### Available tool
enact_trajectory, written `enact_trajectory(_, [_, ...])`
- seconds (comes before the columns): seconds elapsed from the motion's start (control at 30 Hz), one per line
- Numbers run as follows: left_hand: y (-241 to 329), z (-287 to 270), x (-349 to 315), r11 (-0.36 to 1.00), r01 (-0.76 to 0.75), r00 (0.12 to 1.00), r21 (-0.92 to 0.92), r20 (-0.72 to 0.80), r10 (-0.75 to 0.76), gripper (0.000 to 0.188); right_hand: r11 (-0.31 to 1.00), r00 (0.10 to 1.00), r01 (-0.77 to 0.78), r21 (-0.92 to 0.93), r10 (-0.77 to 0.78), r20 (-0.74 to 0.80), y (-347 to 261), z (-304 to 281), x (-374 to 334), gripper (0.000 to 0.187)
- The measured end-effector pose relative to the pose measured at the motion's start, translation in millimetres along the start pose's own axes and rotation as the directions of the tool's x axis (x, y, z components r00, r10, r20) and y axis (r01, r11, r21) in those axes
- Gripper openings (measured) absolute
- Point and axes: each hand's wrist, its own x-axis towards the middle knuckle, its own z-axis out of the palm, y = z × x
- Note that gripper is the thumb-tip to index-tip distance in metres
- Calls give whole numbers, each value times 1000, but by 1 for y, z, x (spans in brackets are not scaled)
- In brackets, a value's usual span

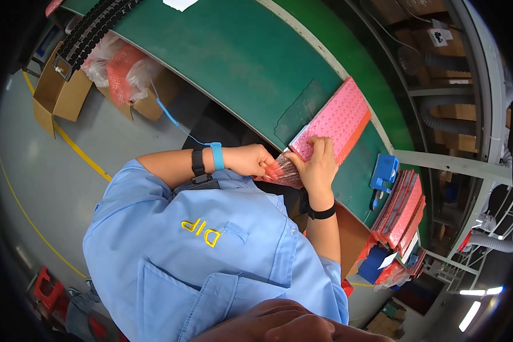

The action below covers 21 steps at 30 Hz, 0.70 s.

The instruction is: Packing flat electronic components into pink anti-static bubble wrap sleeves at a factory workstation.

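Observation:
A pink bubble-wrap bag point(341, 117) lies flat on the green worktable point(233, 62), partly over its near edge. A whitish edge of something inside shows along its left side; the rest of the contents is hidden. Closed fingers of my left hand point(252, 161) grip the bag's loose, crumpled, see-through end at the table edge. My right hand point(319, 166) is on the bag's near part, its thumb and bent fingers pressing on the pink wrap. A blue strap point(217, 155) with a cord circles my left wrist.
A blue tape dispenser point(385, 172) stands to the right, beside a stack of pink packages point(402, 208). Left of the bag lies a clear sheet point(300, 111). Cardboard boxes point(62, 94) and bundled plastic bags point(122, 68) are at the left. A metal post point(444, 162) rises beyond the table.

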Motion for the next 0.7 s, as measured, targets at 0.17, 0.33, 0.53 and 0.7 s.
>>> enact_trajectory(0.17, [-1, -2, -1, 997, 44, 999, -68, 13, -43, 34, 999, 999, 48, 13, -48, 22, 0, -3, 2, 59])
enact_trajectory(0.33, [-24, -11, 10, 896, 43, 998, 443, -66, -15, 22, 964, 989, 124, 236, -101, -108, 7, -4, -17, 44])
enact_trajectory(0.53, [-32, -22, 39, 577, 74, 929, 814, -267, 258, 26, 649, 878, -331, 685, -54, 476, 40, 8, -104, 34])
enact_trajectory(0.7, [-109, -70, 77, 462, 29, 929, 886, -195, 314, 31, 690, 683, -693, 210, 535, 497, 69, 61, -125, 35])
